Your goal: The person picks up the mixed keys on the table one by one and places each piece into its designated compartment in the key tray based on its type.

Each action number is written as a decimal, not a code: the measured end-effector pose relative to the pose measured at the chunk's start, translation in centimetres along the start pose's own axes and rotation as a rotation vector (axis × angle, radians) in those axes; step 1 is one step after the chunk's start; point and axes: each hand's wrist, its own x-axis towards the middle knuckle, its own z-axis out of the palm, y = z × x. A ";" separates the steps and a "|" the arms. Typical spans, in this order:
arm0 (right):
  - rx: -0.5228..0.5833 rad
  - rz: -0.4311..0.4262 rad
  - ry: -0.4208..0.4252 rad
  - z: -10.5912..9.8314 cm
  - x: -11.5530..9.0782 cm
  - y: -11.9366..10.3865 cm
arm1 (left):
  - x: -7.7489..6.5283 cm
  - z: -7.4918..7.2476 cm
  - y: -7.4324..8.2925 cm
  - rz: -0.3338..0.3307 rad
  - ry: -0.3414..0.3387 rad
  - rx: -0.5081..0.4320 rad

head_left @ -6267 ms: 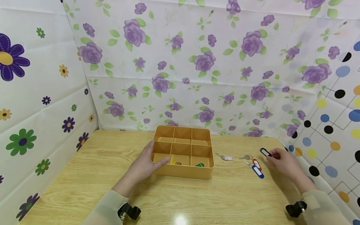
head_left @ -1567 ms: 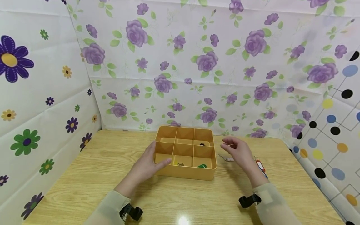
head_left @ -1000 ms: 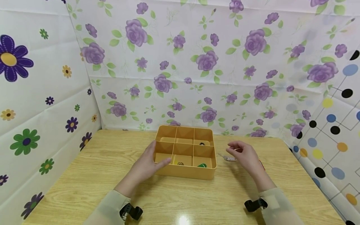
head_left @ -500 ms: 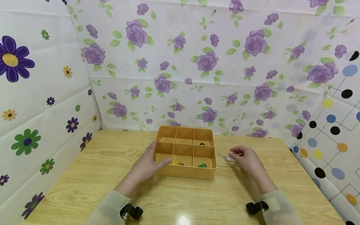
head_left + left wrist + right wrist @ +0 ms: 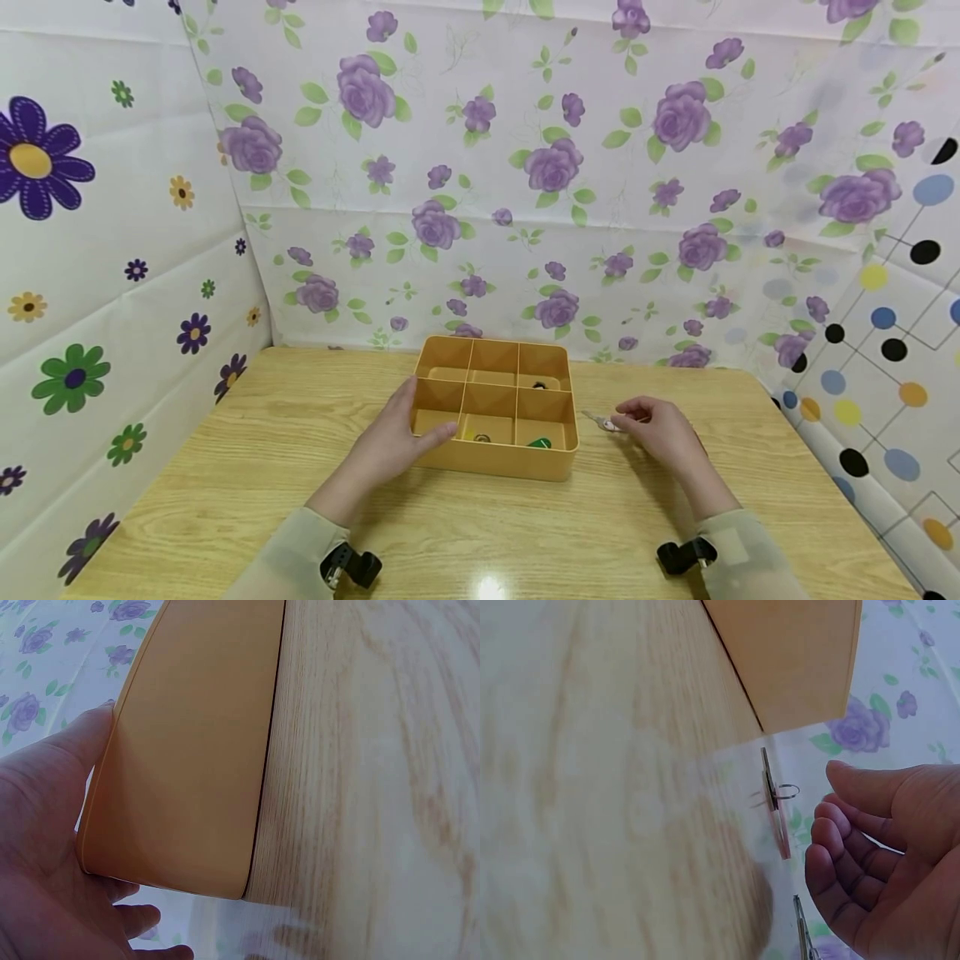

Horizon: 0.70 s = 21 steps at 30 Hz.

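A tan box (image 5: 491, 460) with several compartments stands on the wooden table. My left hand (image 5: 386, 442) rests at its front-left corner, thumb over the front rim and fingers along the left side. To the right of the box lies a key with a pink tag (image 5: 604, 422). Just over the tag end is my right hand (image 5: 660, 433), fingers loosely bent. In the right wrist view, a gap shows between those fingers and the key (image 5: 775, 802), and nothing is held. Another metal key (image 5: 802, 930) lies partly cut off below it.
A green tag (image 5: 540, 442) lies in the front-right compartment. The front-middle one holds a ring (image 5: 482, 437) beside something yellow. A small dark item (image 5: 539, 385) sits in the back-right compartment. Floral cloth (image 5: 480, 250) rises behind the table.
Earlier my right hand pinched a black key tag at far right; a dark item now shows in the back-right compartment. Lately the right hand has lowered towards the pink-tagged key. The left hand stays put.
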 end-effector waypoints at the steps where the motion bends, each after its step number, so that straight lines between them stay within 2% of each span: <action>1: -0.003 0.004 -0.003 0.0 0.0 0.0 | 0.0 0.0 0.0 0.000 0.000 0.000; 9: -0.009 -0.017 -0.013 0.3 0.0 0.1 | 0.0 0.0 -0.1 0.006 -0.002 0.005; 21: -0.012 -0.004 -0.020 0.6 0.2 0.4 | 0.1 0.1 -0.1 -0.005 -0.001 0.005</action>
